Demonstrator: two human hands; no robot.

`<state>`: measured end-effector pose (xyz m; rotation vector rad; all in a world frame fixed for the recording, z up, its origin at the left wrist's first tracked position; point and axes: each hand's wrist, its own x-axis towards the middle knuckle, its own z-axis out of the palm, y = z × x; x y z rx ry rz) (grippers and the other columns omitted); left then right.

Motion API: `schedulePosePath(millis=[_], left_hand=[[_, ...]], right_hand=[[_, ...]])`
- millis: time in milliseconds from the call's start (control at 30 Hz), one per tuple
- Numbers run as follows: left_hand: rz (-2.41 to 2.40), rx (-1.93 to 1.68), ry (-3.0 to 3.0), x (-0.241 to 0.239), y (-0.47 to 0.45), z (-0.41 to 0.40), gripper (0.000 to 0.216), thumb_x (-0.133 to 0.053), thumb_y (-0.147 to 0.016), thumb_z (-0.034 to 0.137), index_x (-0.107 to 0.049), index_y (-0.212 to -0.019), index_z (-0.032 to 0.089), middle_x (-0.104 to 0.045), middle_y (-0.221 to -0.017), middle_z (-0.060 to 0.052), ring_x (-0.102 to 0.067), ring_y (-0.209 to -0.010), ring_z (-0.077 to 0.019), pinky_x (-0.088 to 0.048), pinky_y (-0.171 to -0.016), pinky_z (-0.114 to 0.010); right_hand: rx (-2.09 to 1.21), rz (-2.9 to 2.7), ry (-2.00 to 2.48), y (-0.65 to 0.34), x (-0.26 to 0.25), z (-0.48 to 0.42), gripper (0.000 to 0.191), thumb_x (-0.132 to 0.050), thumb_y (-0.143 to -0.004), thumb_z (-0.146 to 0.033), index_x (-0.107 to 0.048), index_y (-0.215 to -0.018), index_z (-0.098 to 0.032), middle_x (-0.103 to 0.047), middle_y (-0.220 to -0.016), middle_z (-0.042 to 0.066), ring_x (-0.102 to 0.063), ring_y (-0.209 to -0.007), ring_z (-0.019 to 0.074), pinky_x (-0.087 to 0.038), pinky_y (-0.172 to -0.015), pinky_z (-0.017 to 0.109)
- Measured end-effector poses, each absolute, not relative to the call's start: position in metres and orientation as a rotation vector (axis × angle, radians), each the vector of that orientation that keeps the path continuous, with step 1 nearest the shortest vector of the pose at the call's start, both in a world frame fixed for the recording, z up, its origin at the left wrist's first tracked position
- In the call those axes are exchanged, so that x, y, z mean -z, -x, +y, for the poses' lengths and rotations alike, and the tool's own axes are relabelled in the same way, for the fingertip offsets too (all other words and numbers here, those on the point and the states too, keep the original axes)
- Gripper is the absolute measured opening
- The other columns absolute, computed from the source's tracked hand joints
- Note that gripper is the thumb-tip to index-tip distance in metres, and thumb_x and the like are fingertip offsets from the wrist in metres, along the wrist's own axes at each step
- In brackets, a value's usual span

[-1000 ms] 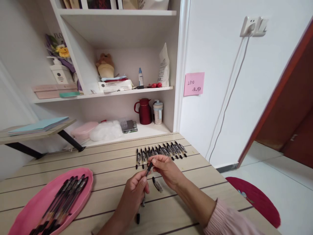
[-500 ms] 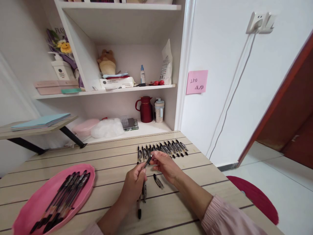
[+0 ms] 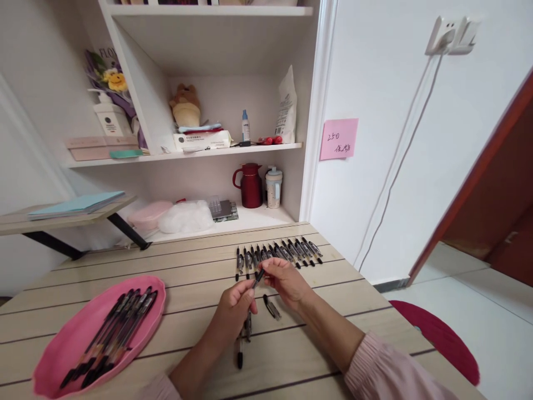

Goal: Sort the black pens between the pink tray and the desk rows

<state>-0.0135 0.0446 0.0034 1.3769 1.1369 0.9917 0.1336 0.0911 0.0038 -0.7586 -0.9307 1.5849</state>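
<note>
Left hand (image 3: 234, 306), right hand (image 3: 286, 281): I still pinch one slim black pen (image 3: 258, 277).
Room on left: striped tan wooden table (image 3: 187, 325).

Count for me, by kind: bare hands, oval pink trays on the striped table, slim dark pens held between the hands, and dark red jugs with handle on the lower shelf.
Bare hands, left hand and right hand: 2
Oval pink tray: 1
Slim dark held pen: 1
Dark red jug: 1
Total: 5

The pens (image 3: 116, 332) look smooth plastic, the tabletop (image 3: 375, 336) wood.
</note>
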Motion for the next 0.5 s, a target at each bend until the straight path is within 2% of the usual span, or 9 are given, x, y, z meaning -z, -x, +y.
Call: schedulePosePath(millis=[100, 200, 267, 367, 500], left_hand=[[1.185, -1.014, -1.434, -0.0009, 0.0141, 0.0448, 0.047, -0.050, -0.074, 0.037, -0.054, -0.113, 0.011, -0.051, -0.052, 0.003, -0.030, -0.037, -0.0043, -0.021, -0.038, -0.017], [1.198, -0.999, -1.425, 0.0012, 0.0148, 0.0449, 0.047, -0.046, -0.076, 0.037, -0.052, -0.115, 0.011, -0.050, -0.051, 0.004, -0.026, -0.035, -0.0038, -0.019, -0.037, -0.017], [1.205, -0.991, -1.427, 0.0006, 0.0153, 0.0442, 0.047, -0.046, -0.076, 0.037, -0.052, -0.116, 0.011, -0.050, -0.050, 0.004, -0.026, -0.035, -0.0040, -0.019, -0.037, -0.017], [1.244, -1.005, -1.484, -0.0027, 0.0160, 0.0419, 0.045, -0.047, -0.076, 0.037, -0.056, -0.112, 0.012, -0.051, -0.052, 0.003, -0.032, -0.039, -0.0053, -0.022, -0.038, -0.017], [1.315, -1.047, -1.516, -0.0055, 0.0180, 0.0409, 0.044, -0.048, -0.075, 0.037, -0.058, -0.109, 0.011, -0.052, -0.053, 0.003, -0.036, -0.040, -0.0070, -0.027, -0.040, -0.018]], right_hand=[[-1.518, -0.955, 0.861, -0.1331, -0.0050, 0.0888, 0.031, -0.072, -0.057, -0.041, -0.056, -0.057, -0.014, -0.055, -0.053, -0.001, -0.046, -0.048, 0.0066, -0.033, -0.044, 0.018], [-1.579, -0.991, 0.814, -0.1338, -0.0071, 0.0854, 0.032, -0.068, -0.061, -0.043, -0.062, -0.072, -0.015, -0.060, -0.064, 0.001, -0.052, -0.056, 0.0091, -0.035, -0.046, 0.019], [-1.591, -1.009, 0.786, -0.1344, -0.0081, 0.0841, 0.032, -0.071, -0.058, -0.040, -0.063, -0.075, -0.014, -0.060, -0.065, 0.001, -0.052, -0.057, 0.0093, -0.036, -0.048, 0.019], [-1.516, -1.056, 0.836, -0.1351, -0.0084, 0.0852, 0.030, -0.074, -0.053, -0.038, -0.061, -0.067, -0.014, -0.056, -0.057, -0.001, -0.049, -0.053, 0.0079, -0.033, -0.047, 0.019], [-1.359, -1.305, 1.030, -0.1384, -0.0083, 0.0859, 0.033, -0.063, -0.062, -0.048, -0.057, -0.068, -0.017, -0.056, -0.056, -0.001, -0.047, -0.048, 0.0090, -0.031, -0.044, 0.021]])
